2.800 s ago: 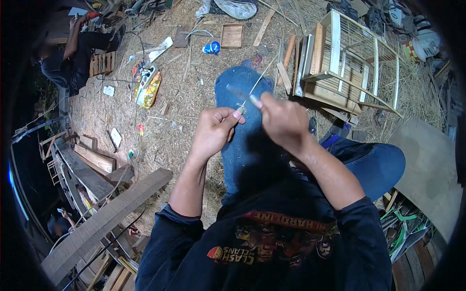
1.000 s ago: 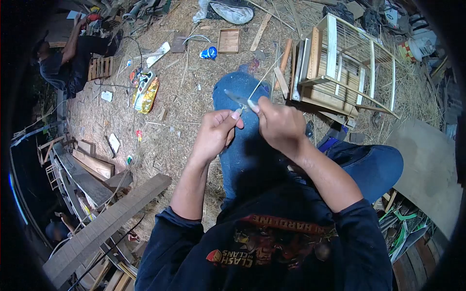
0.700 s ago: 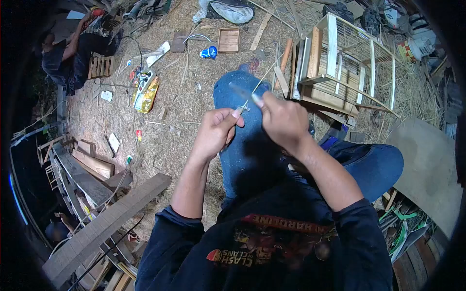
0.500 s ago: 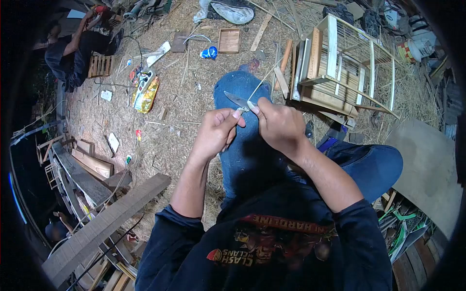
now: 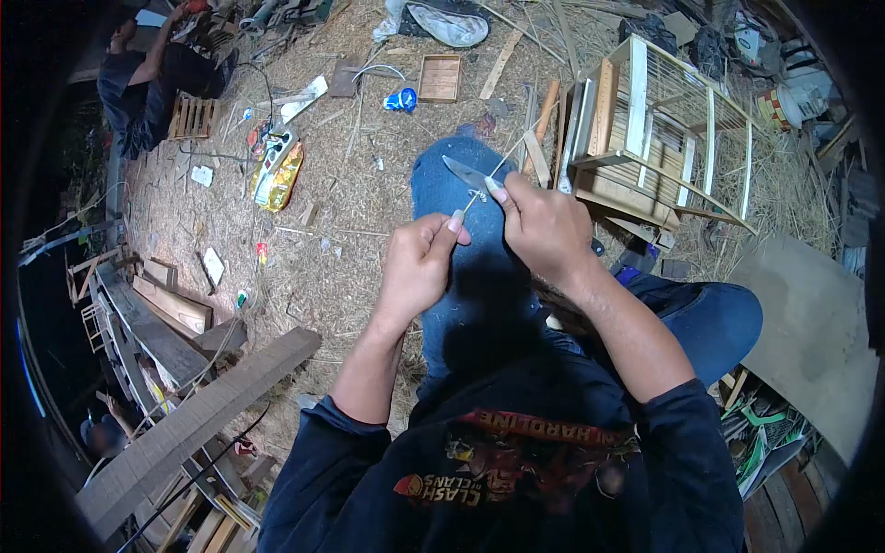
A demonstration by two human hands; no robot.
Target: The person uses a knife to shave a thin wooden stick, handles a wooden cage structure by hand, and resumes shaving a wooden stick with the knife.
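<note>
Knife (image 5: pixel 464 174) and left hand (image 5: pixel 419 263) have drawn apart since the previous frame, baring a short stretch of the thin strip (image 5: pixel 507 158) between them. Above the raised knee (image 5: pixel 442 198), the left hand pinches the strip's near end between thumb and fingers. The right hand (image 5: pixel 550 226) grips the knife, its thumb near the blade, where the strip passes and a curled shaving (image 5: pixel 480 195) clings. Right of the knee stands a slatted wooden frame (image 5: pixel 637 92); beyond it lie a blue cup (image 5: pixel 401 100) and a shallow wooden tray (image 5: pixel 439 79).
</note>
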